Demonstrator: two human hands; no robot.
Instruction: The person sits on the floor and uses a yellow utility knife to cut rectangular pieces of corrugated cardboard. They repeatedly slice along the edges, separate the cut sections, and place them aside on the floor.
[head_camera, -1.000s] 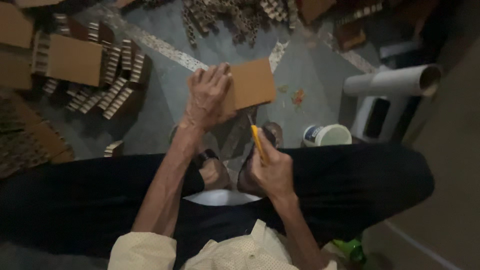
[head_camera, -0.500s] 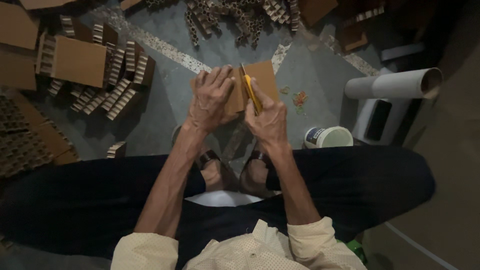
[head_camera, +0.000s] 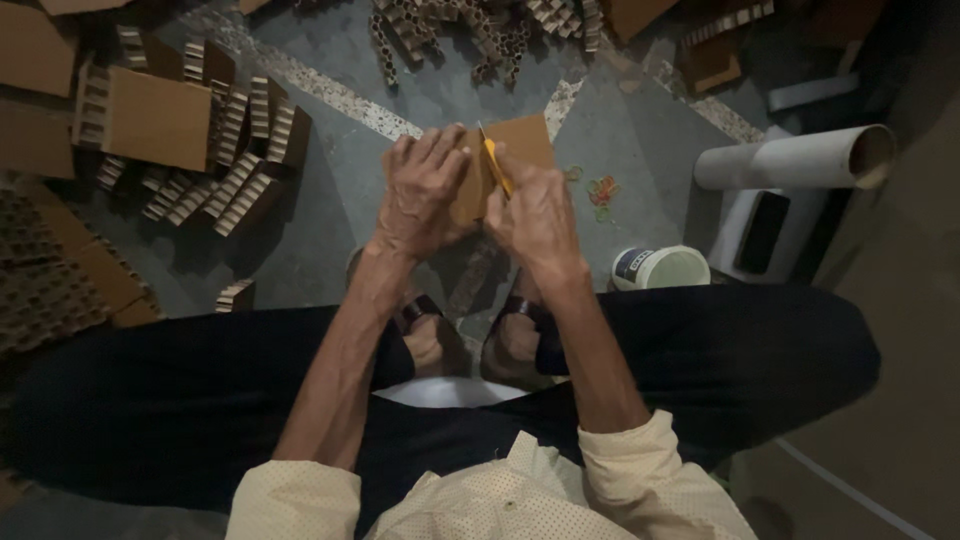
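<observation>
The floor (head_camera: 330, 200) is grey, and the person is sitting low over it with dark trousers (head_camera: 700, 360) spreading wide to both sides. Brown cardboard sheets (head_camera: 150, 120) and rows of cut cardboard strips (head_camera: 240, 170) are lying on the floor to the left, well apart from the hands. A white tube (head_camera: 790, 158) is lying on its side to the right. A small white tub (head_camera: 660, 268) is standing near the right knee. Some little rubber bands (head_camera: 602, 190) are lying on the floor just beside the right hand.

A flat brown cardboard piece (head_camera: 520, 140) is being held up in the air over the floor, between both hands. The left hand (head_camera: 425, 190) is grasping its left side, with fingers bending over the front. The right hand (head_camera: 535, 215) is clenching a yellow knife (head_camera: 495, 165). The knife is pointing up and touching the cardboard piece near its middle. Two feet in sandals (head_camera: 425, 335) are showing under the wrists.
</observation>
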